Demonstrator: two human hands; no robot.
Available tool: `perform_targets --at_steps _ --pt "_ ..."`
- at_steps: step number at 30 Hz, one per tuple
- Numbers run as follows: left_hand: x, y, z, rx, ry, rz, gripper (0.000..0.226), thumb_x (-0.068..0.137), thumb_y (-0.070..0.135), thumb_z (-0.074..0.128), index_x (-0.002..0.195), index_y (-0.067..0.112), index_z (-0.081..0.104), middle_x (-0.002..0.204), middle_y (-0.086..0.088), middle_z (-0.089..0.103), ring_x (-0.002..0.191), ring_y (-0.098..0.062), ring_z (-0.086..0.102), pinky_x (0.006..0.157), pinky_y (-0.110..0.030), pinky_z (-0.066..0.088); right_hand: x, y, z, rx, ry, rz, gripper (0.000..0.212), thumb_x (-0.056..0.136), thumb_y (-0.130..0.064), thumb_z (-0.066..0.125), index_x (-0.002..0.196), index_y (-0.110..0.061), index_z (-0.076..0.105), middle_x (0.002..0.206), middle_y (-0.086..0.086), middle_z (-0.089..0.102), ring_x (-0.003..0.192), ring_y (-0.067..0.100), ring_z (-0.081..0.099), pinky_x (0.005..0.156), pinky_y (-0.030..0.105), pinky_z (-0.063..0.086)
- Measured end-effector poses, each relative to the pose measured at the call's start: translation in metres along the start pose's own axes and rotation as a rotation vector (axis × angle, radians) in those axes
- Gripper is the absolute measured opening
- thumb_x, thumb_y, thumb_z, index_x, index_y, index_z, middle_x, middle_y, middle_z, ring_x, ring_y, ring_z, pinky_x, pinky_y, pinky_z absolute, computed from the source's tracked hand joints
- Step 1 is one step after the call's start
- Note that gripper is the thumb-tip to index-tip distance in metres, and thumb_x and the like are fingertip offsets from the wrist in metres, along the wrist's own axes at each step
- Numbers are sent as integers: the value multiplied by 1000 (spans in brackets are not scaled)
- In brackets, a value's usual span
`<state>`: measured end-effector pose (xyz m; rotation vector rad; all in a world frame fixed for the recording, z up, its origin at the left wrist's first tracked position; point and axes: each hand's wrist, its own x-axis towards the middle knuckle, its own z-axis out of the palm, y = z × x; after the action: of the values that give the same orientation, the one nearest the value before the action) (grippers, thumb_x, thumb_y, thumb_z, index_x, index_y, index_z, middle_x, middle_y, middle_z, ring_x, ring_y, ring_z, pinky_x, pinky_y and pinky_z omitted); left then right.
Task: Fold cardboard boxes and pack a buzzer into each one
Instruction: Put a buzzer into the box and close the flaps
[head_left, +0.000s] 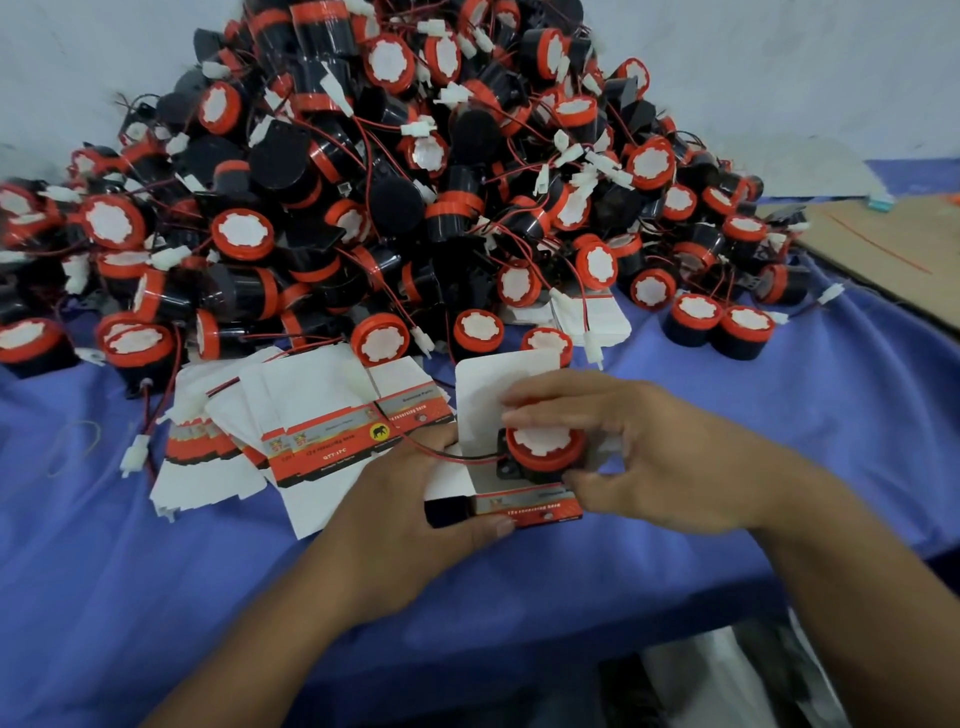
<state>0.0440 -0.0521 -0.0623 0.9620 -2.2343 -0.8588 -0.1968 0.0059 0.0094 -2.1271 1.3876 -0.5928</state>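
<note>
My left hand (415, 499) grips the folded box (524, 505); my right hand (644, 457) pinches a buzzer (543, 444) into it, lid unclosed. Buzzer heap (389, 182) at twelve o'clock and flat boxes (311, 415) at ten await.

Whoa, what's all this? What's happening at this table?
A person is packing by hand. The left hand holds a small open box while the right hand fits a buzzer into it. Flat boxes lie beside it, and a big pile of buzzers waits behind, all on a blue cloth.
</note>
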Motion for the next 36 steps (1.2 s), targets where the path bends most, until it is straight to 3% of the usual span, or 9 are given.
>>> perform_targets --at_steps 3,7,12,14,17,23,27,32,36 --pt "1 -1 -1 6 9 8 63 78 62 70 135 46 48 131 34 53 122 7 50 102 -21 42 1 -2 1 -105 71 -27 53 90 -8 68 137 -31 63 147 -21 42 127 -4 48 101 17 46" --pt "1 0 -1 31 -5 -6 66 79 70 63 137 44 46 134 31 52 124 4 49 104 -25 43 1 -1 1 -151 124 -71 48 88 -5 70 132 -27 68 144 -12 50 120 2 55 98 24 50" --pt "0 -1 1 104 3 -15 64 85 71 55 142 46 39 136 33 42 127 10 38 104 -7 30 6 2 11 -193 104 -54 38 92 -7 64 124 -24 73 151 -10 47 126 -3 47 102 20 44" --pt "0 0 2 124 16 -34 71 88 68 50 150 35 35 140 23 40 131 4 36 109 -17 32 7 5 13 -190 56 11 32 94 -14 64 121 -29 74 149 -13 45 129 -1 43 105 24 41" --pt "-2 3 1 82 134 -10 65 94 61 44 146 22 46 134 14 44 130 -4 41 105 -21 37 9 6 14 -199 29 27 23 96 -25 65 115 -30 76 131 -13 45 118 4 46 96 31 46" --pt "-2 9 0 104 444 50 35 95 31 56 123 15 69 121 7 53 115 -5 52 94 -8 38 11 2 16 -198 21 5 22 100 -36 60 104 -25 78 113 -12 50 104 2 48 85 25 44" --pt "0 14 3 49 393 6 27 91 31 59 107 17 76 115 10 57 111 -2 53 91 -4 35 15 -3 17 -185 83 -29 24 101 -27 59 93 -13 77 104 -2 61 94 12 57 82 35 48" --pt "3 18 5 77 264 29 23 93 31 56 100 22 76 116 11 51 114 -10 47 95 -15 38 18 -10 21 119 221 41 17 100 -30 62 111 -17 65 94 -4 71 82 16 65 75 36 54" --pt "6 20 1 107 112 -31 14 95 19 64 91 27 75 117 11 37 121 -17 31 102 -26 32 24 -13 24 414 381 72 15 101 -23 58 112 -13 62 71 -6 67 61 10 64 57 20 48"
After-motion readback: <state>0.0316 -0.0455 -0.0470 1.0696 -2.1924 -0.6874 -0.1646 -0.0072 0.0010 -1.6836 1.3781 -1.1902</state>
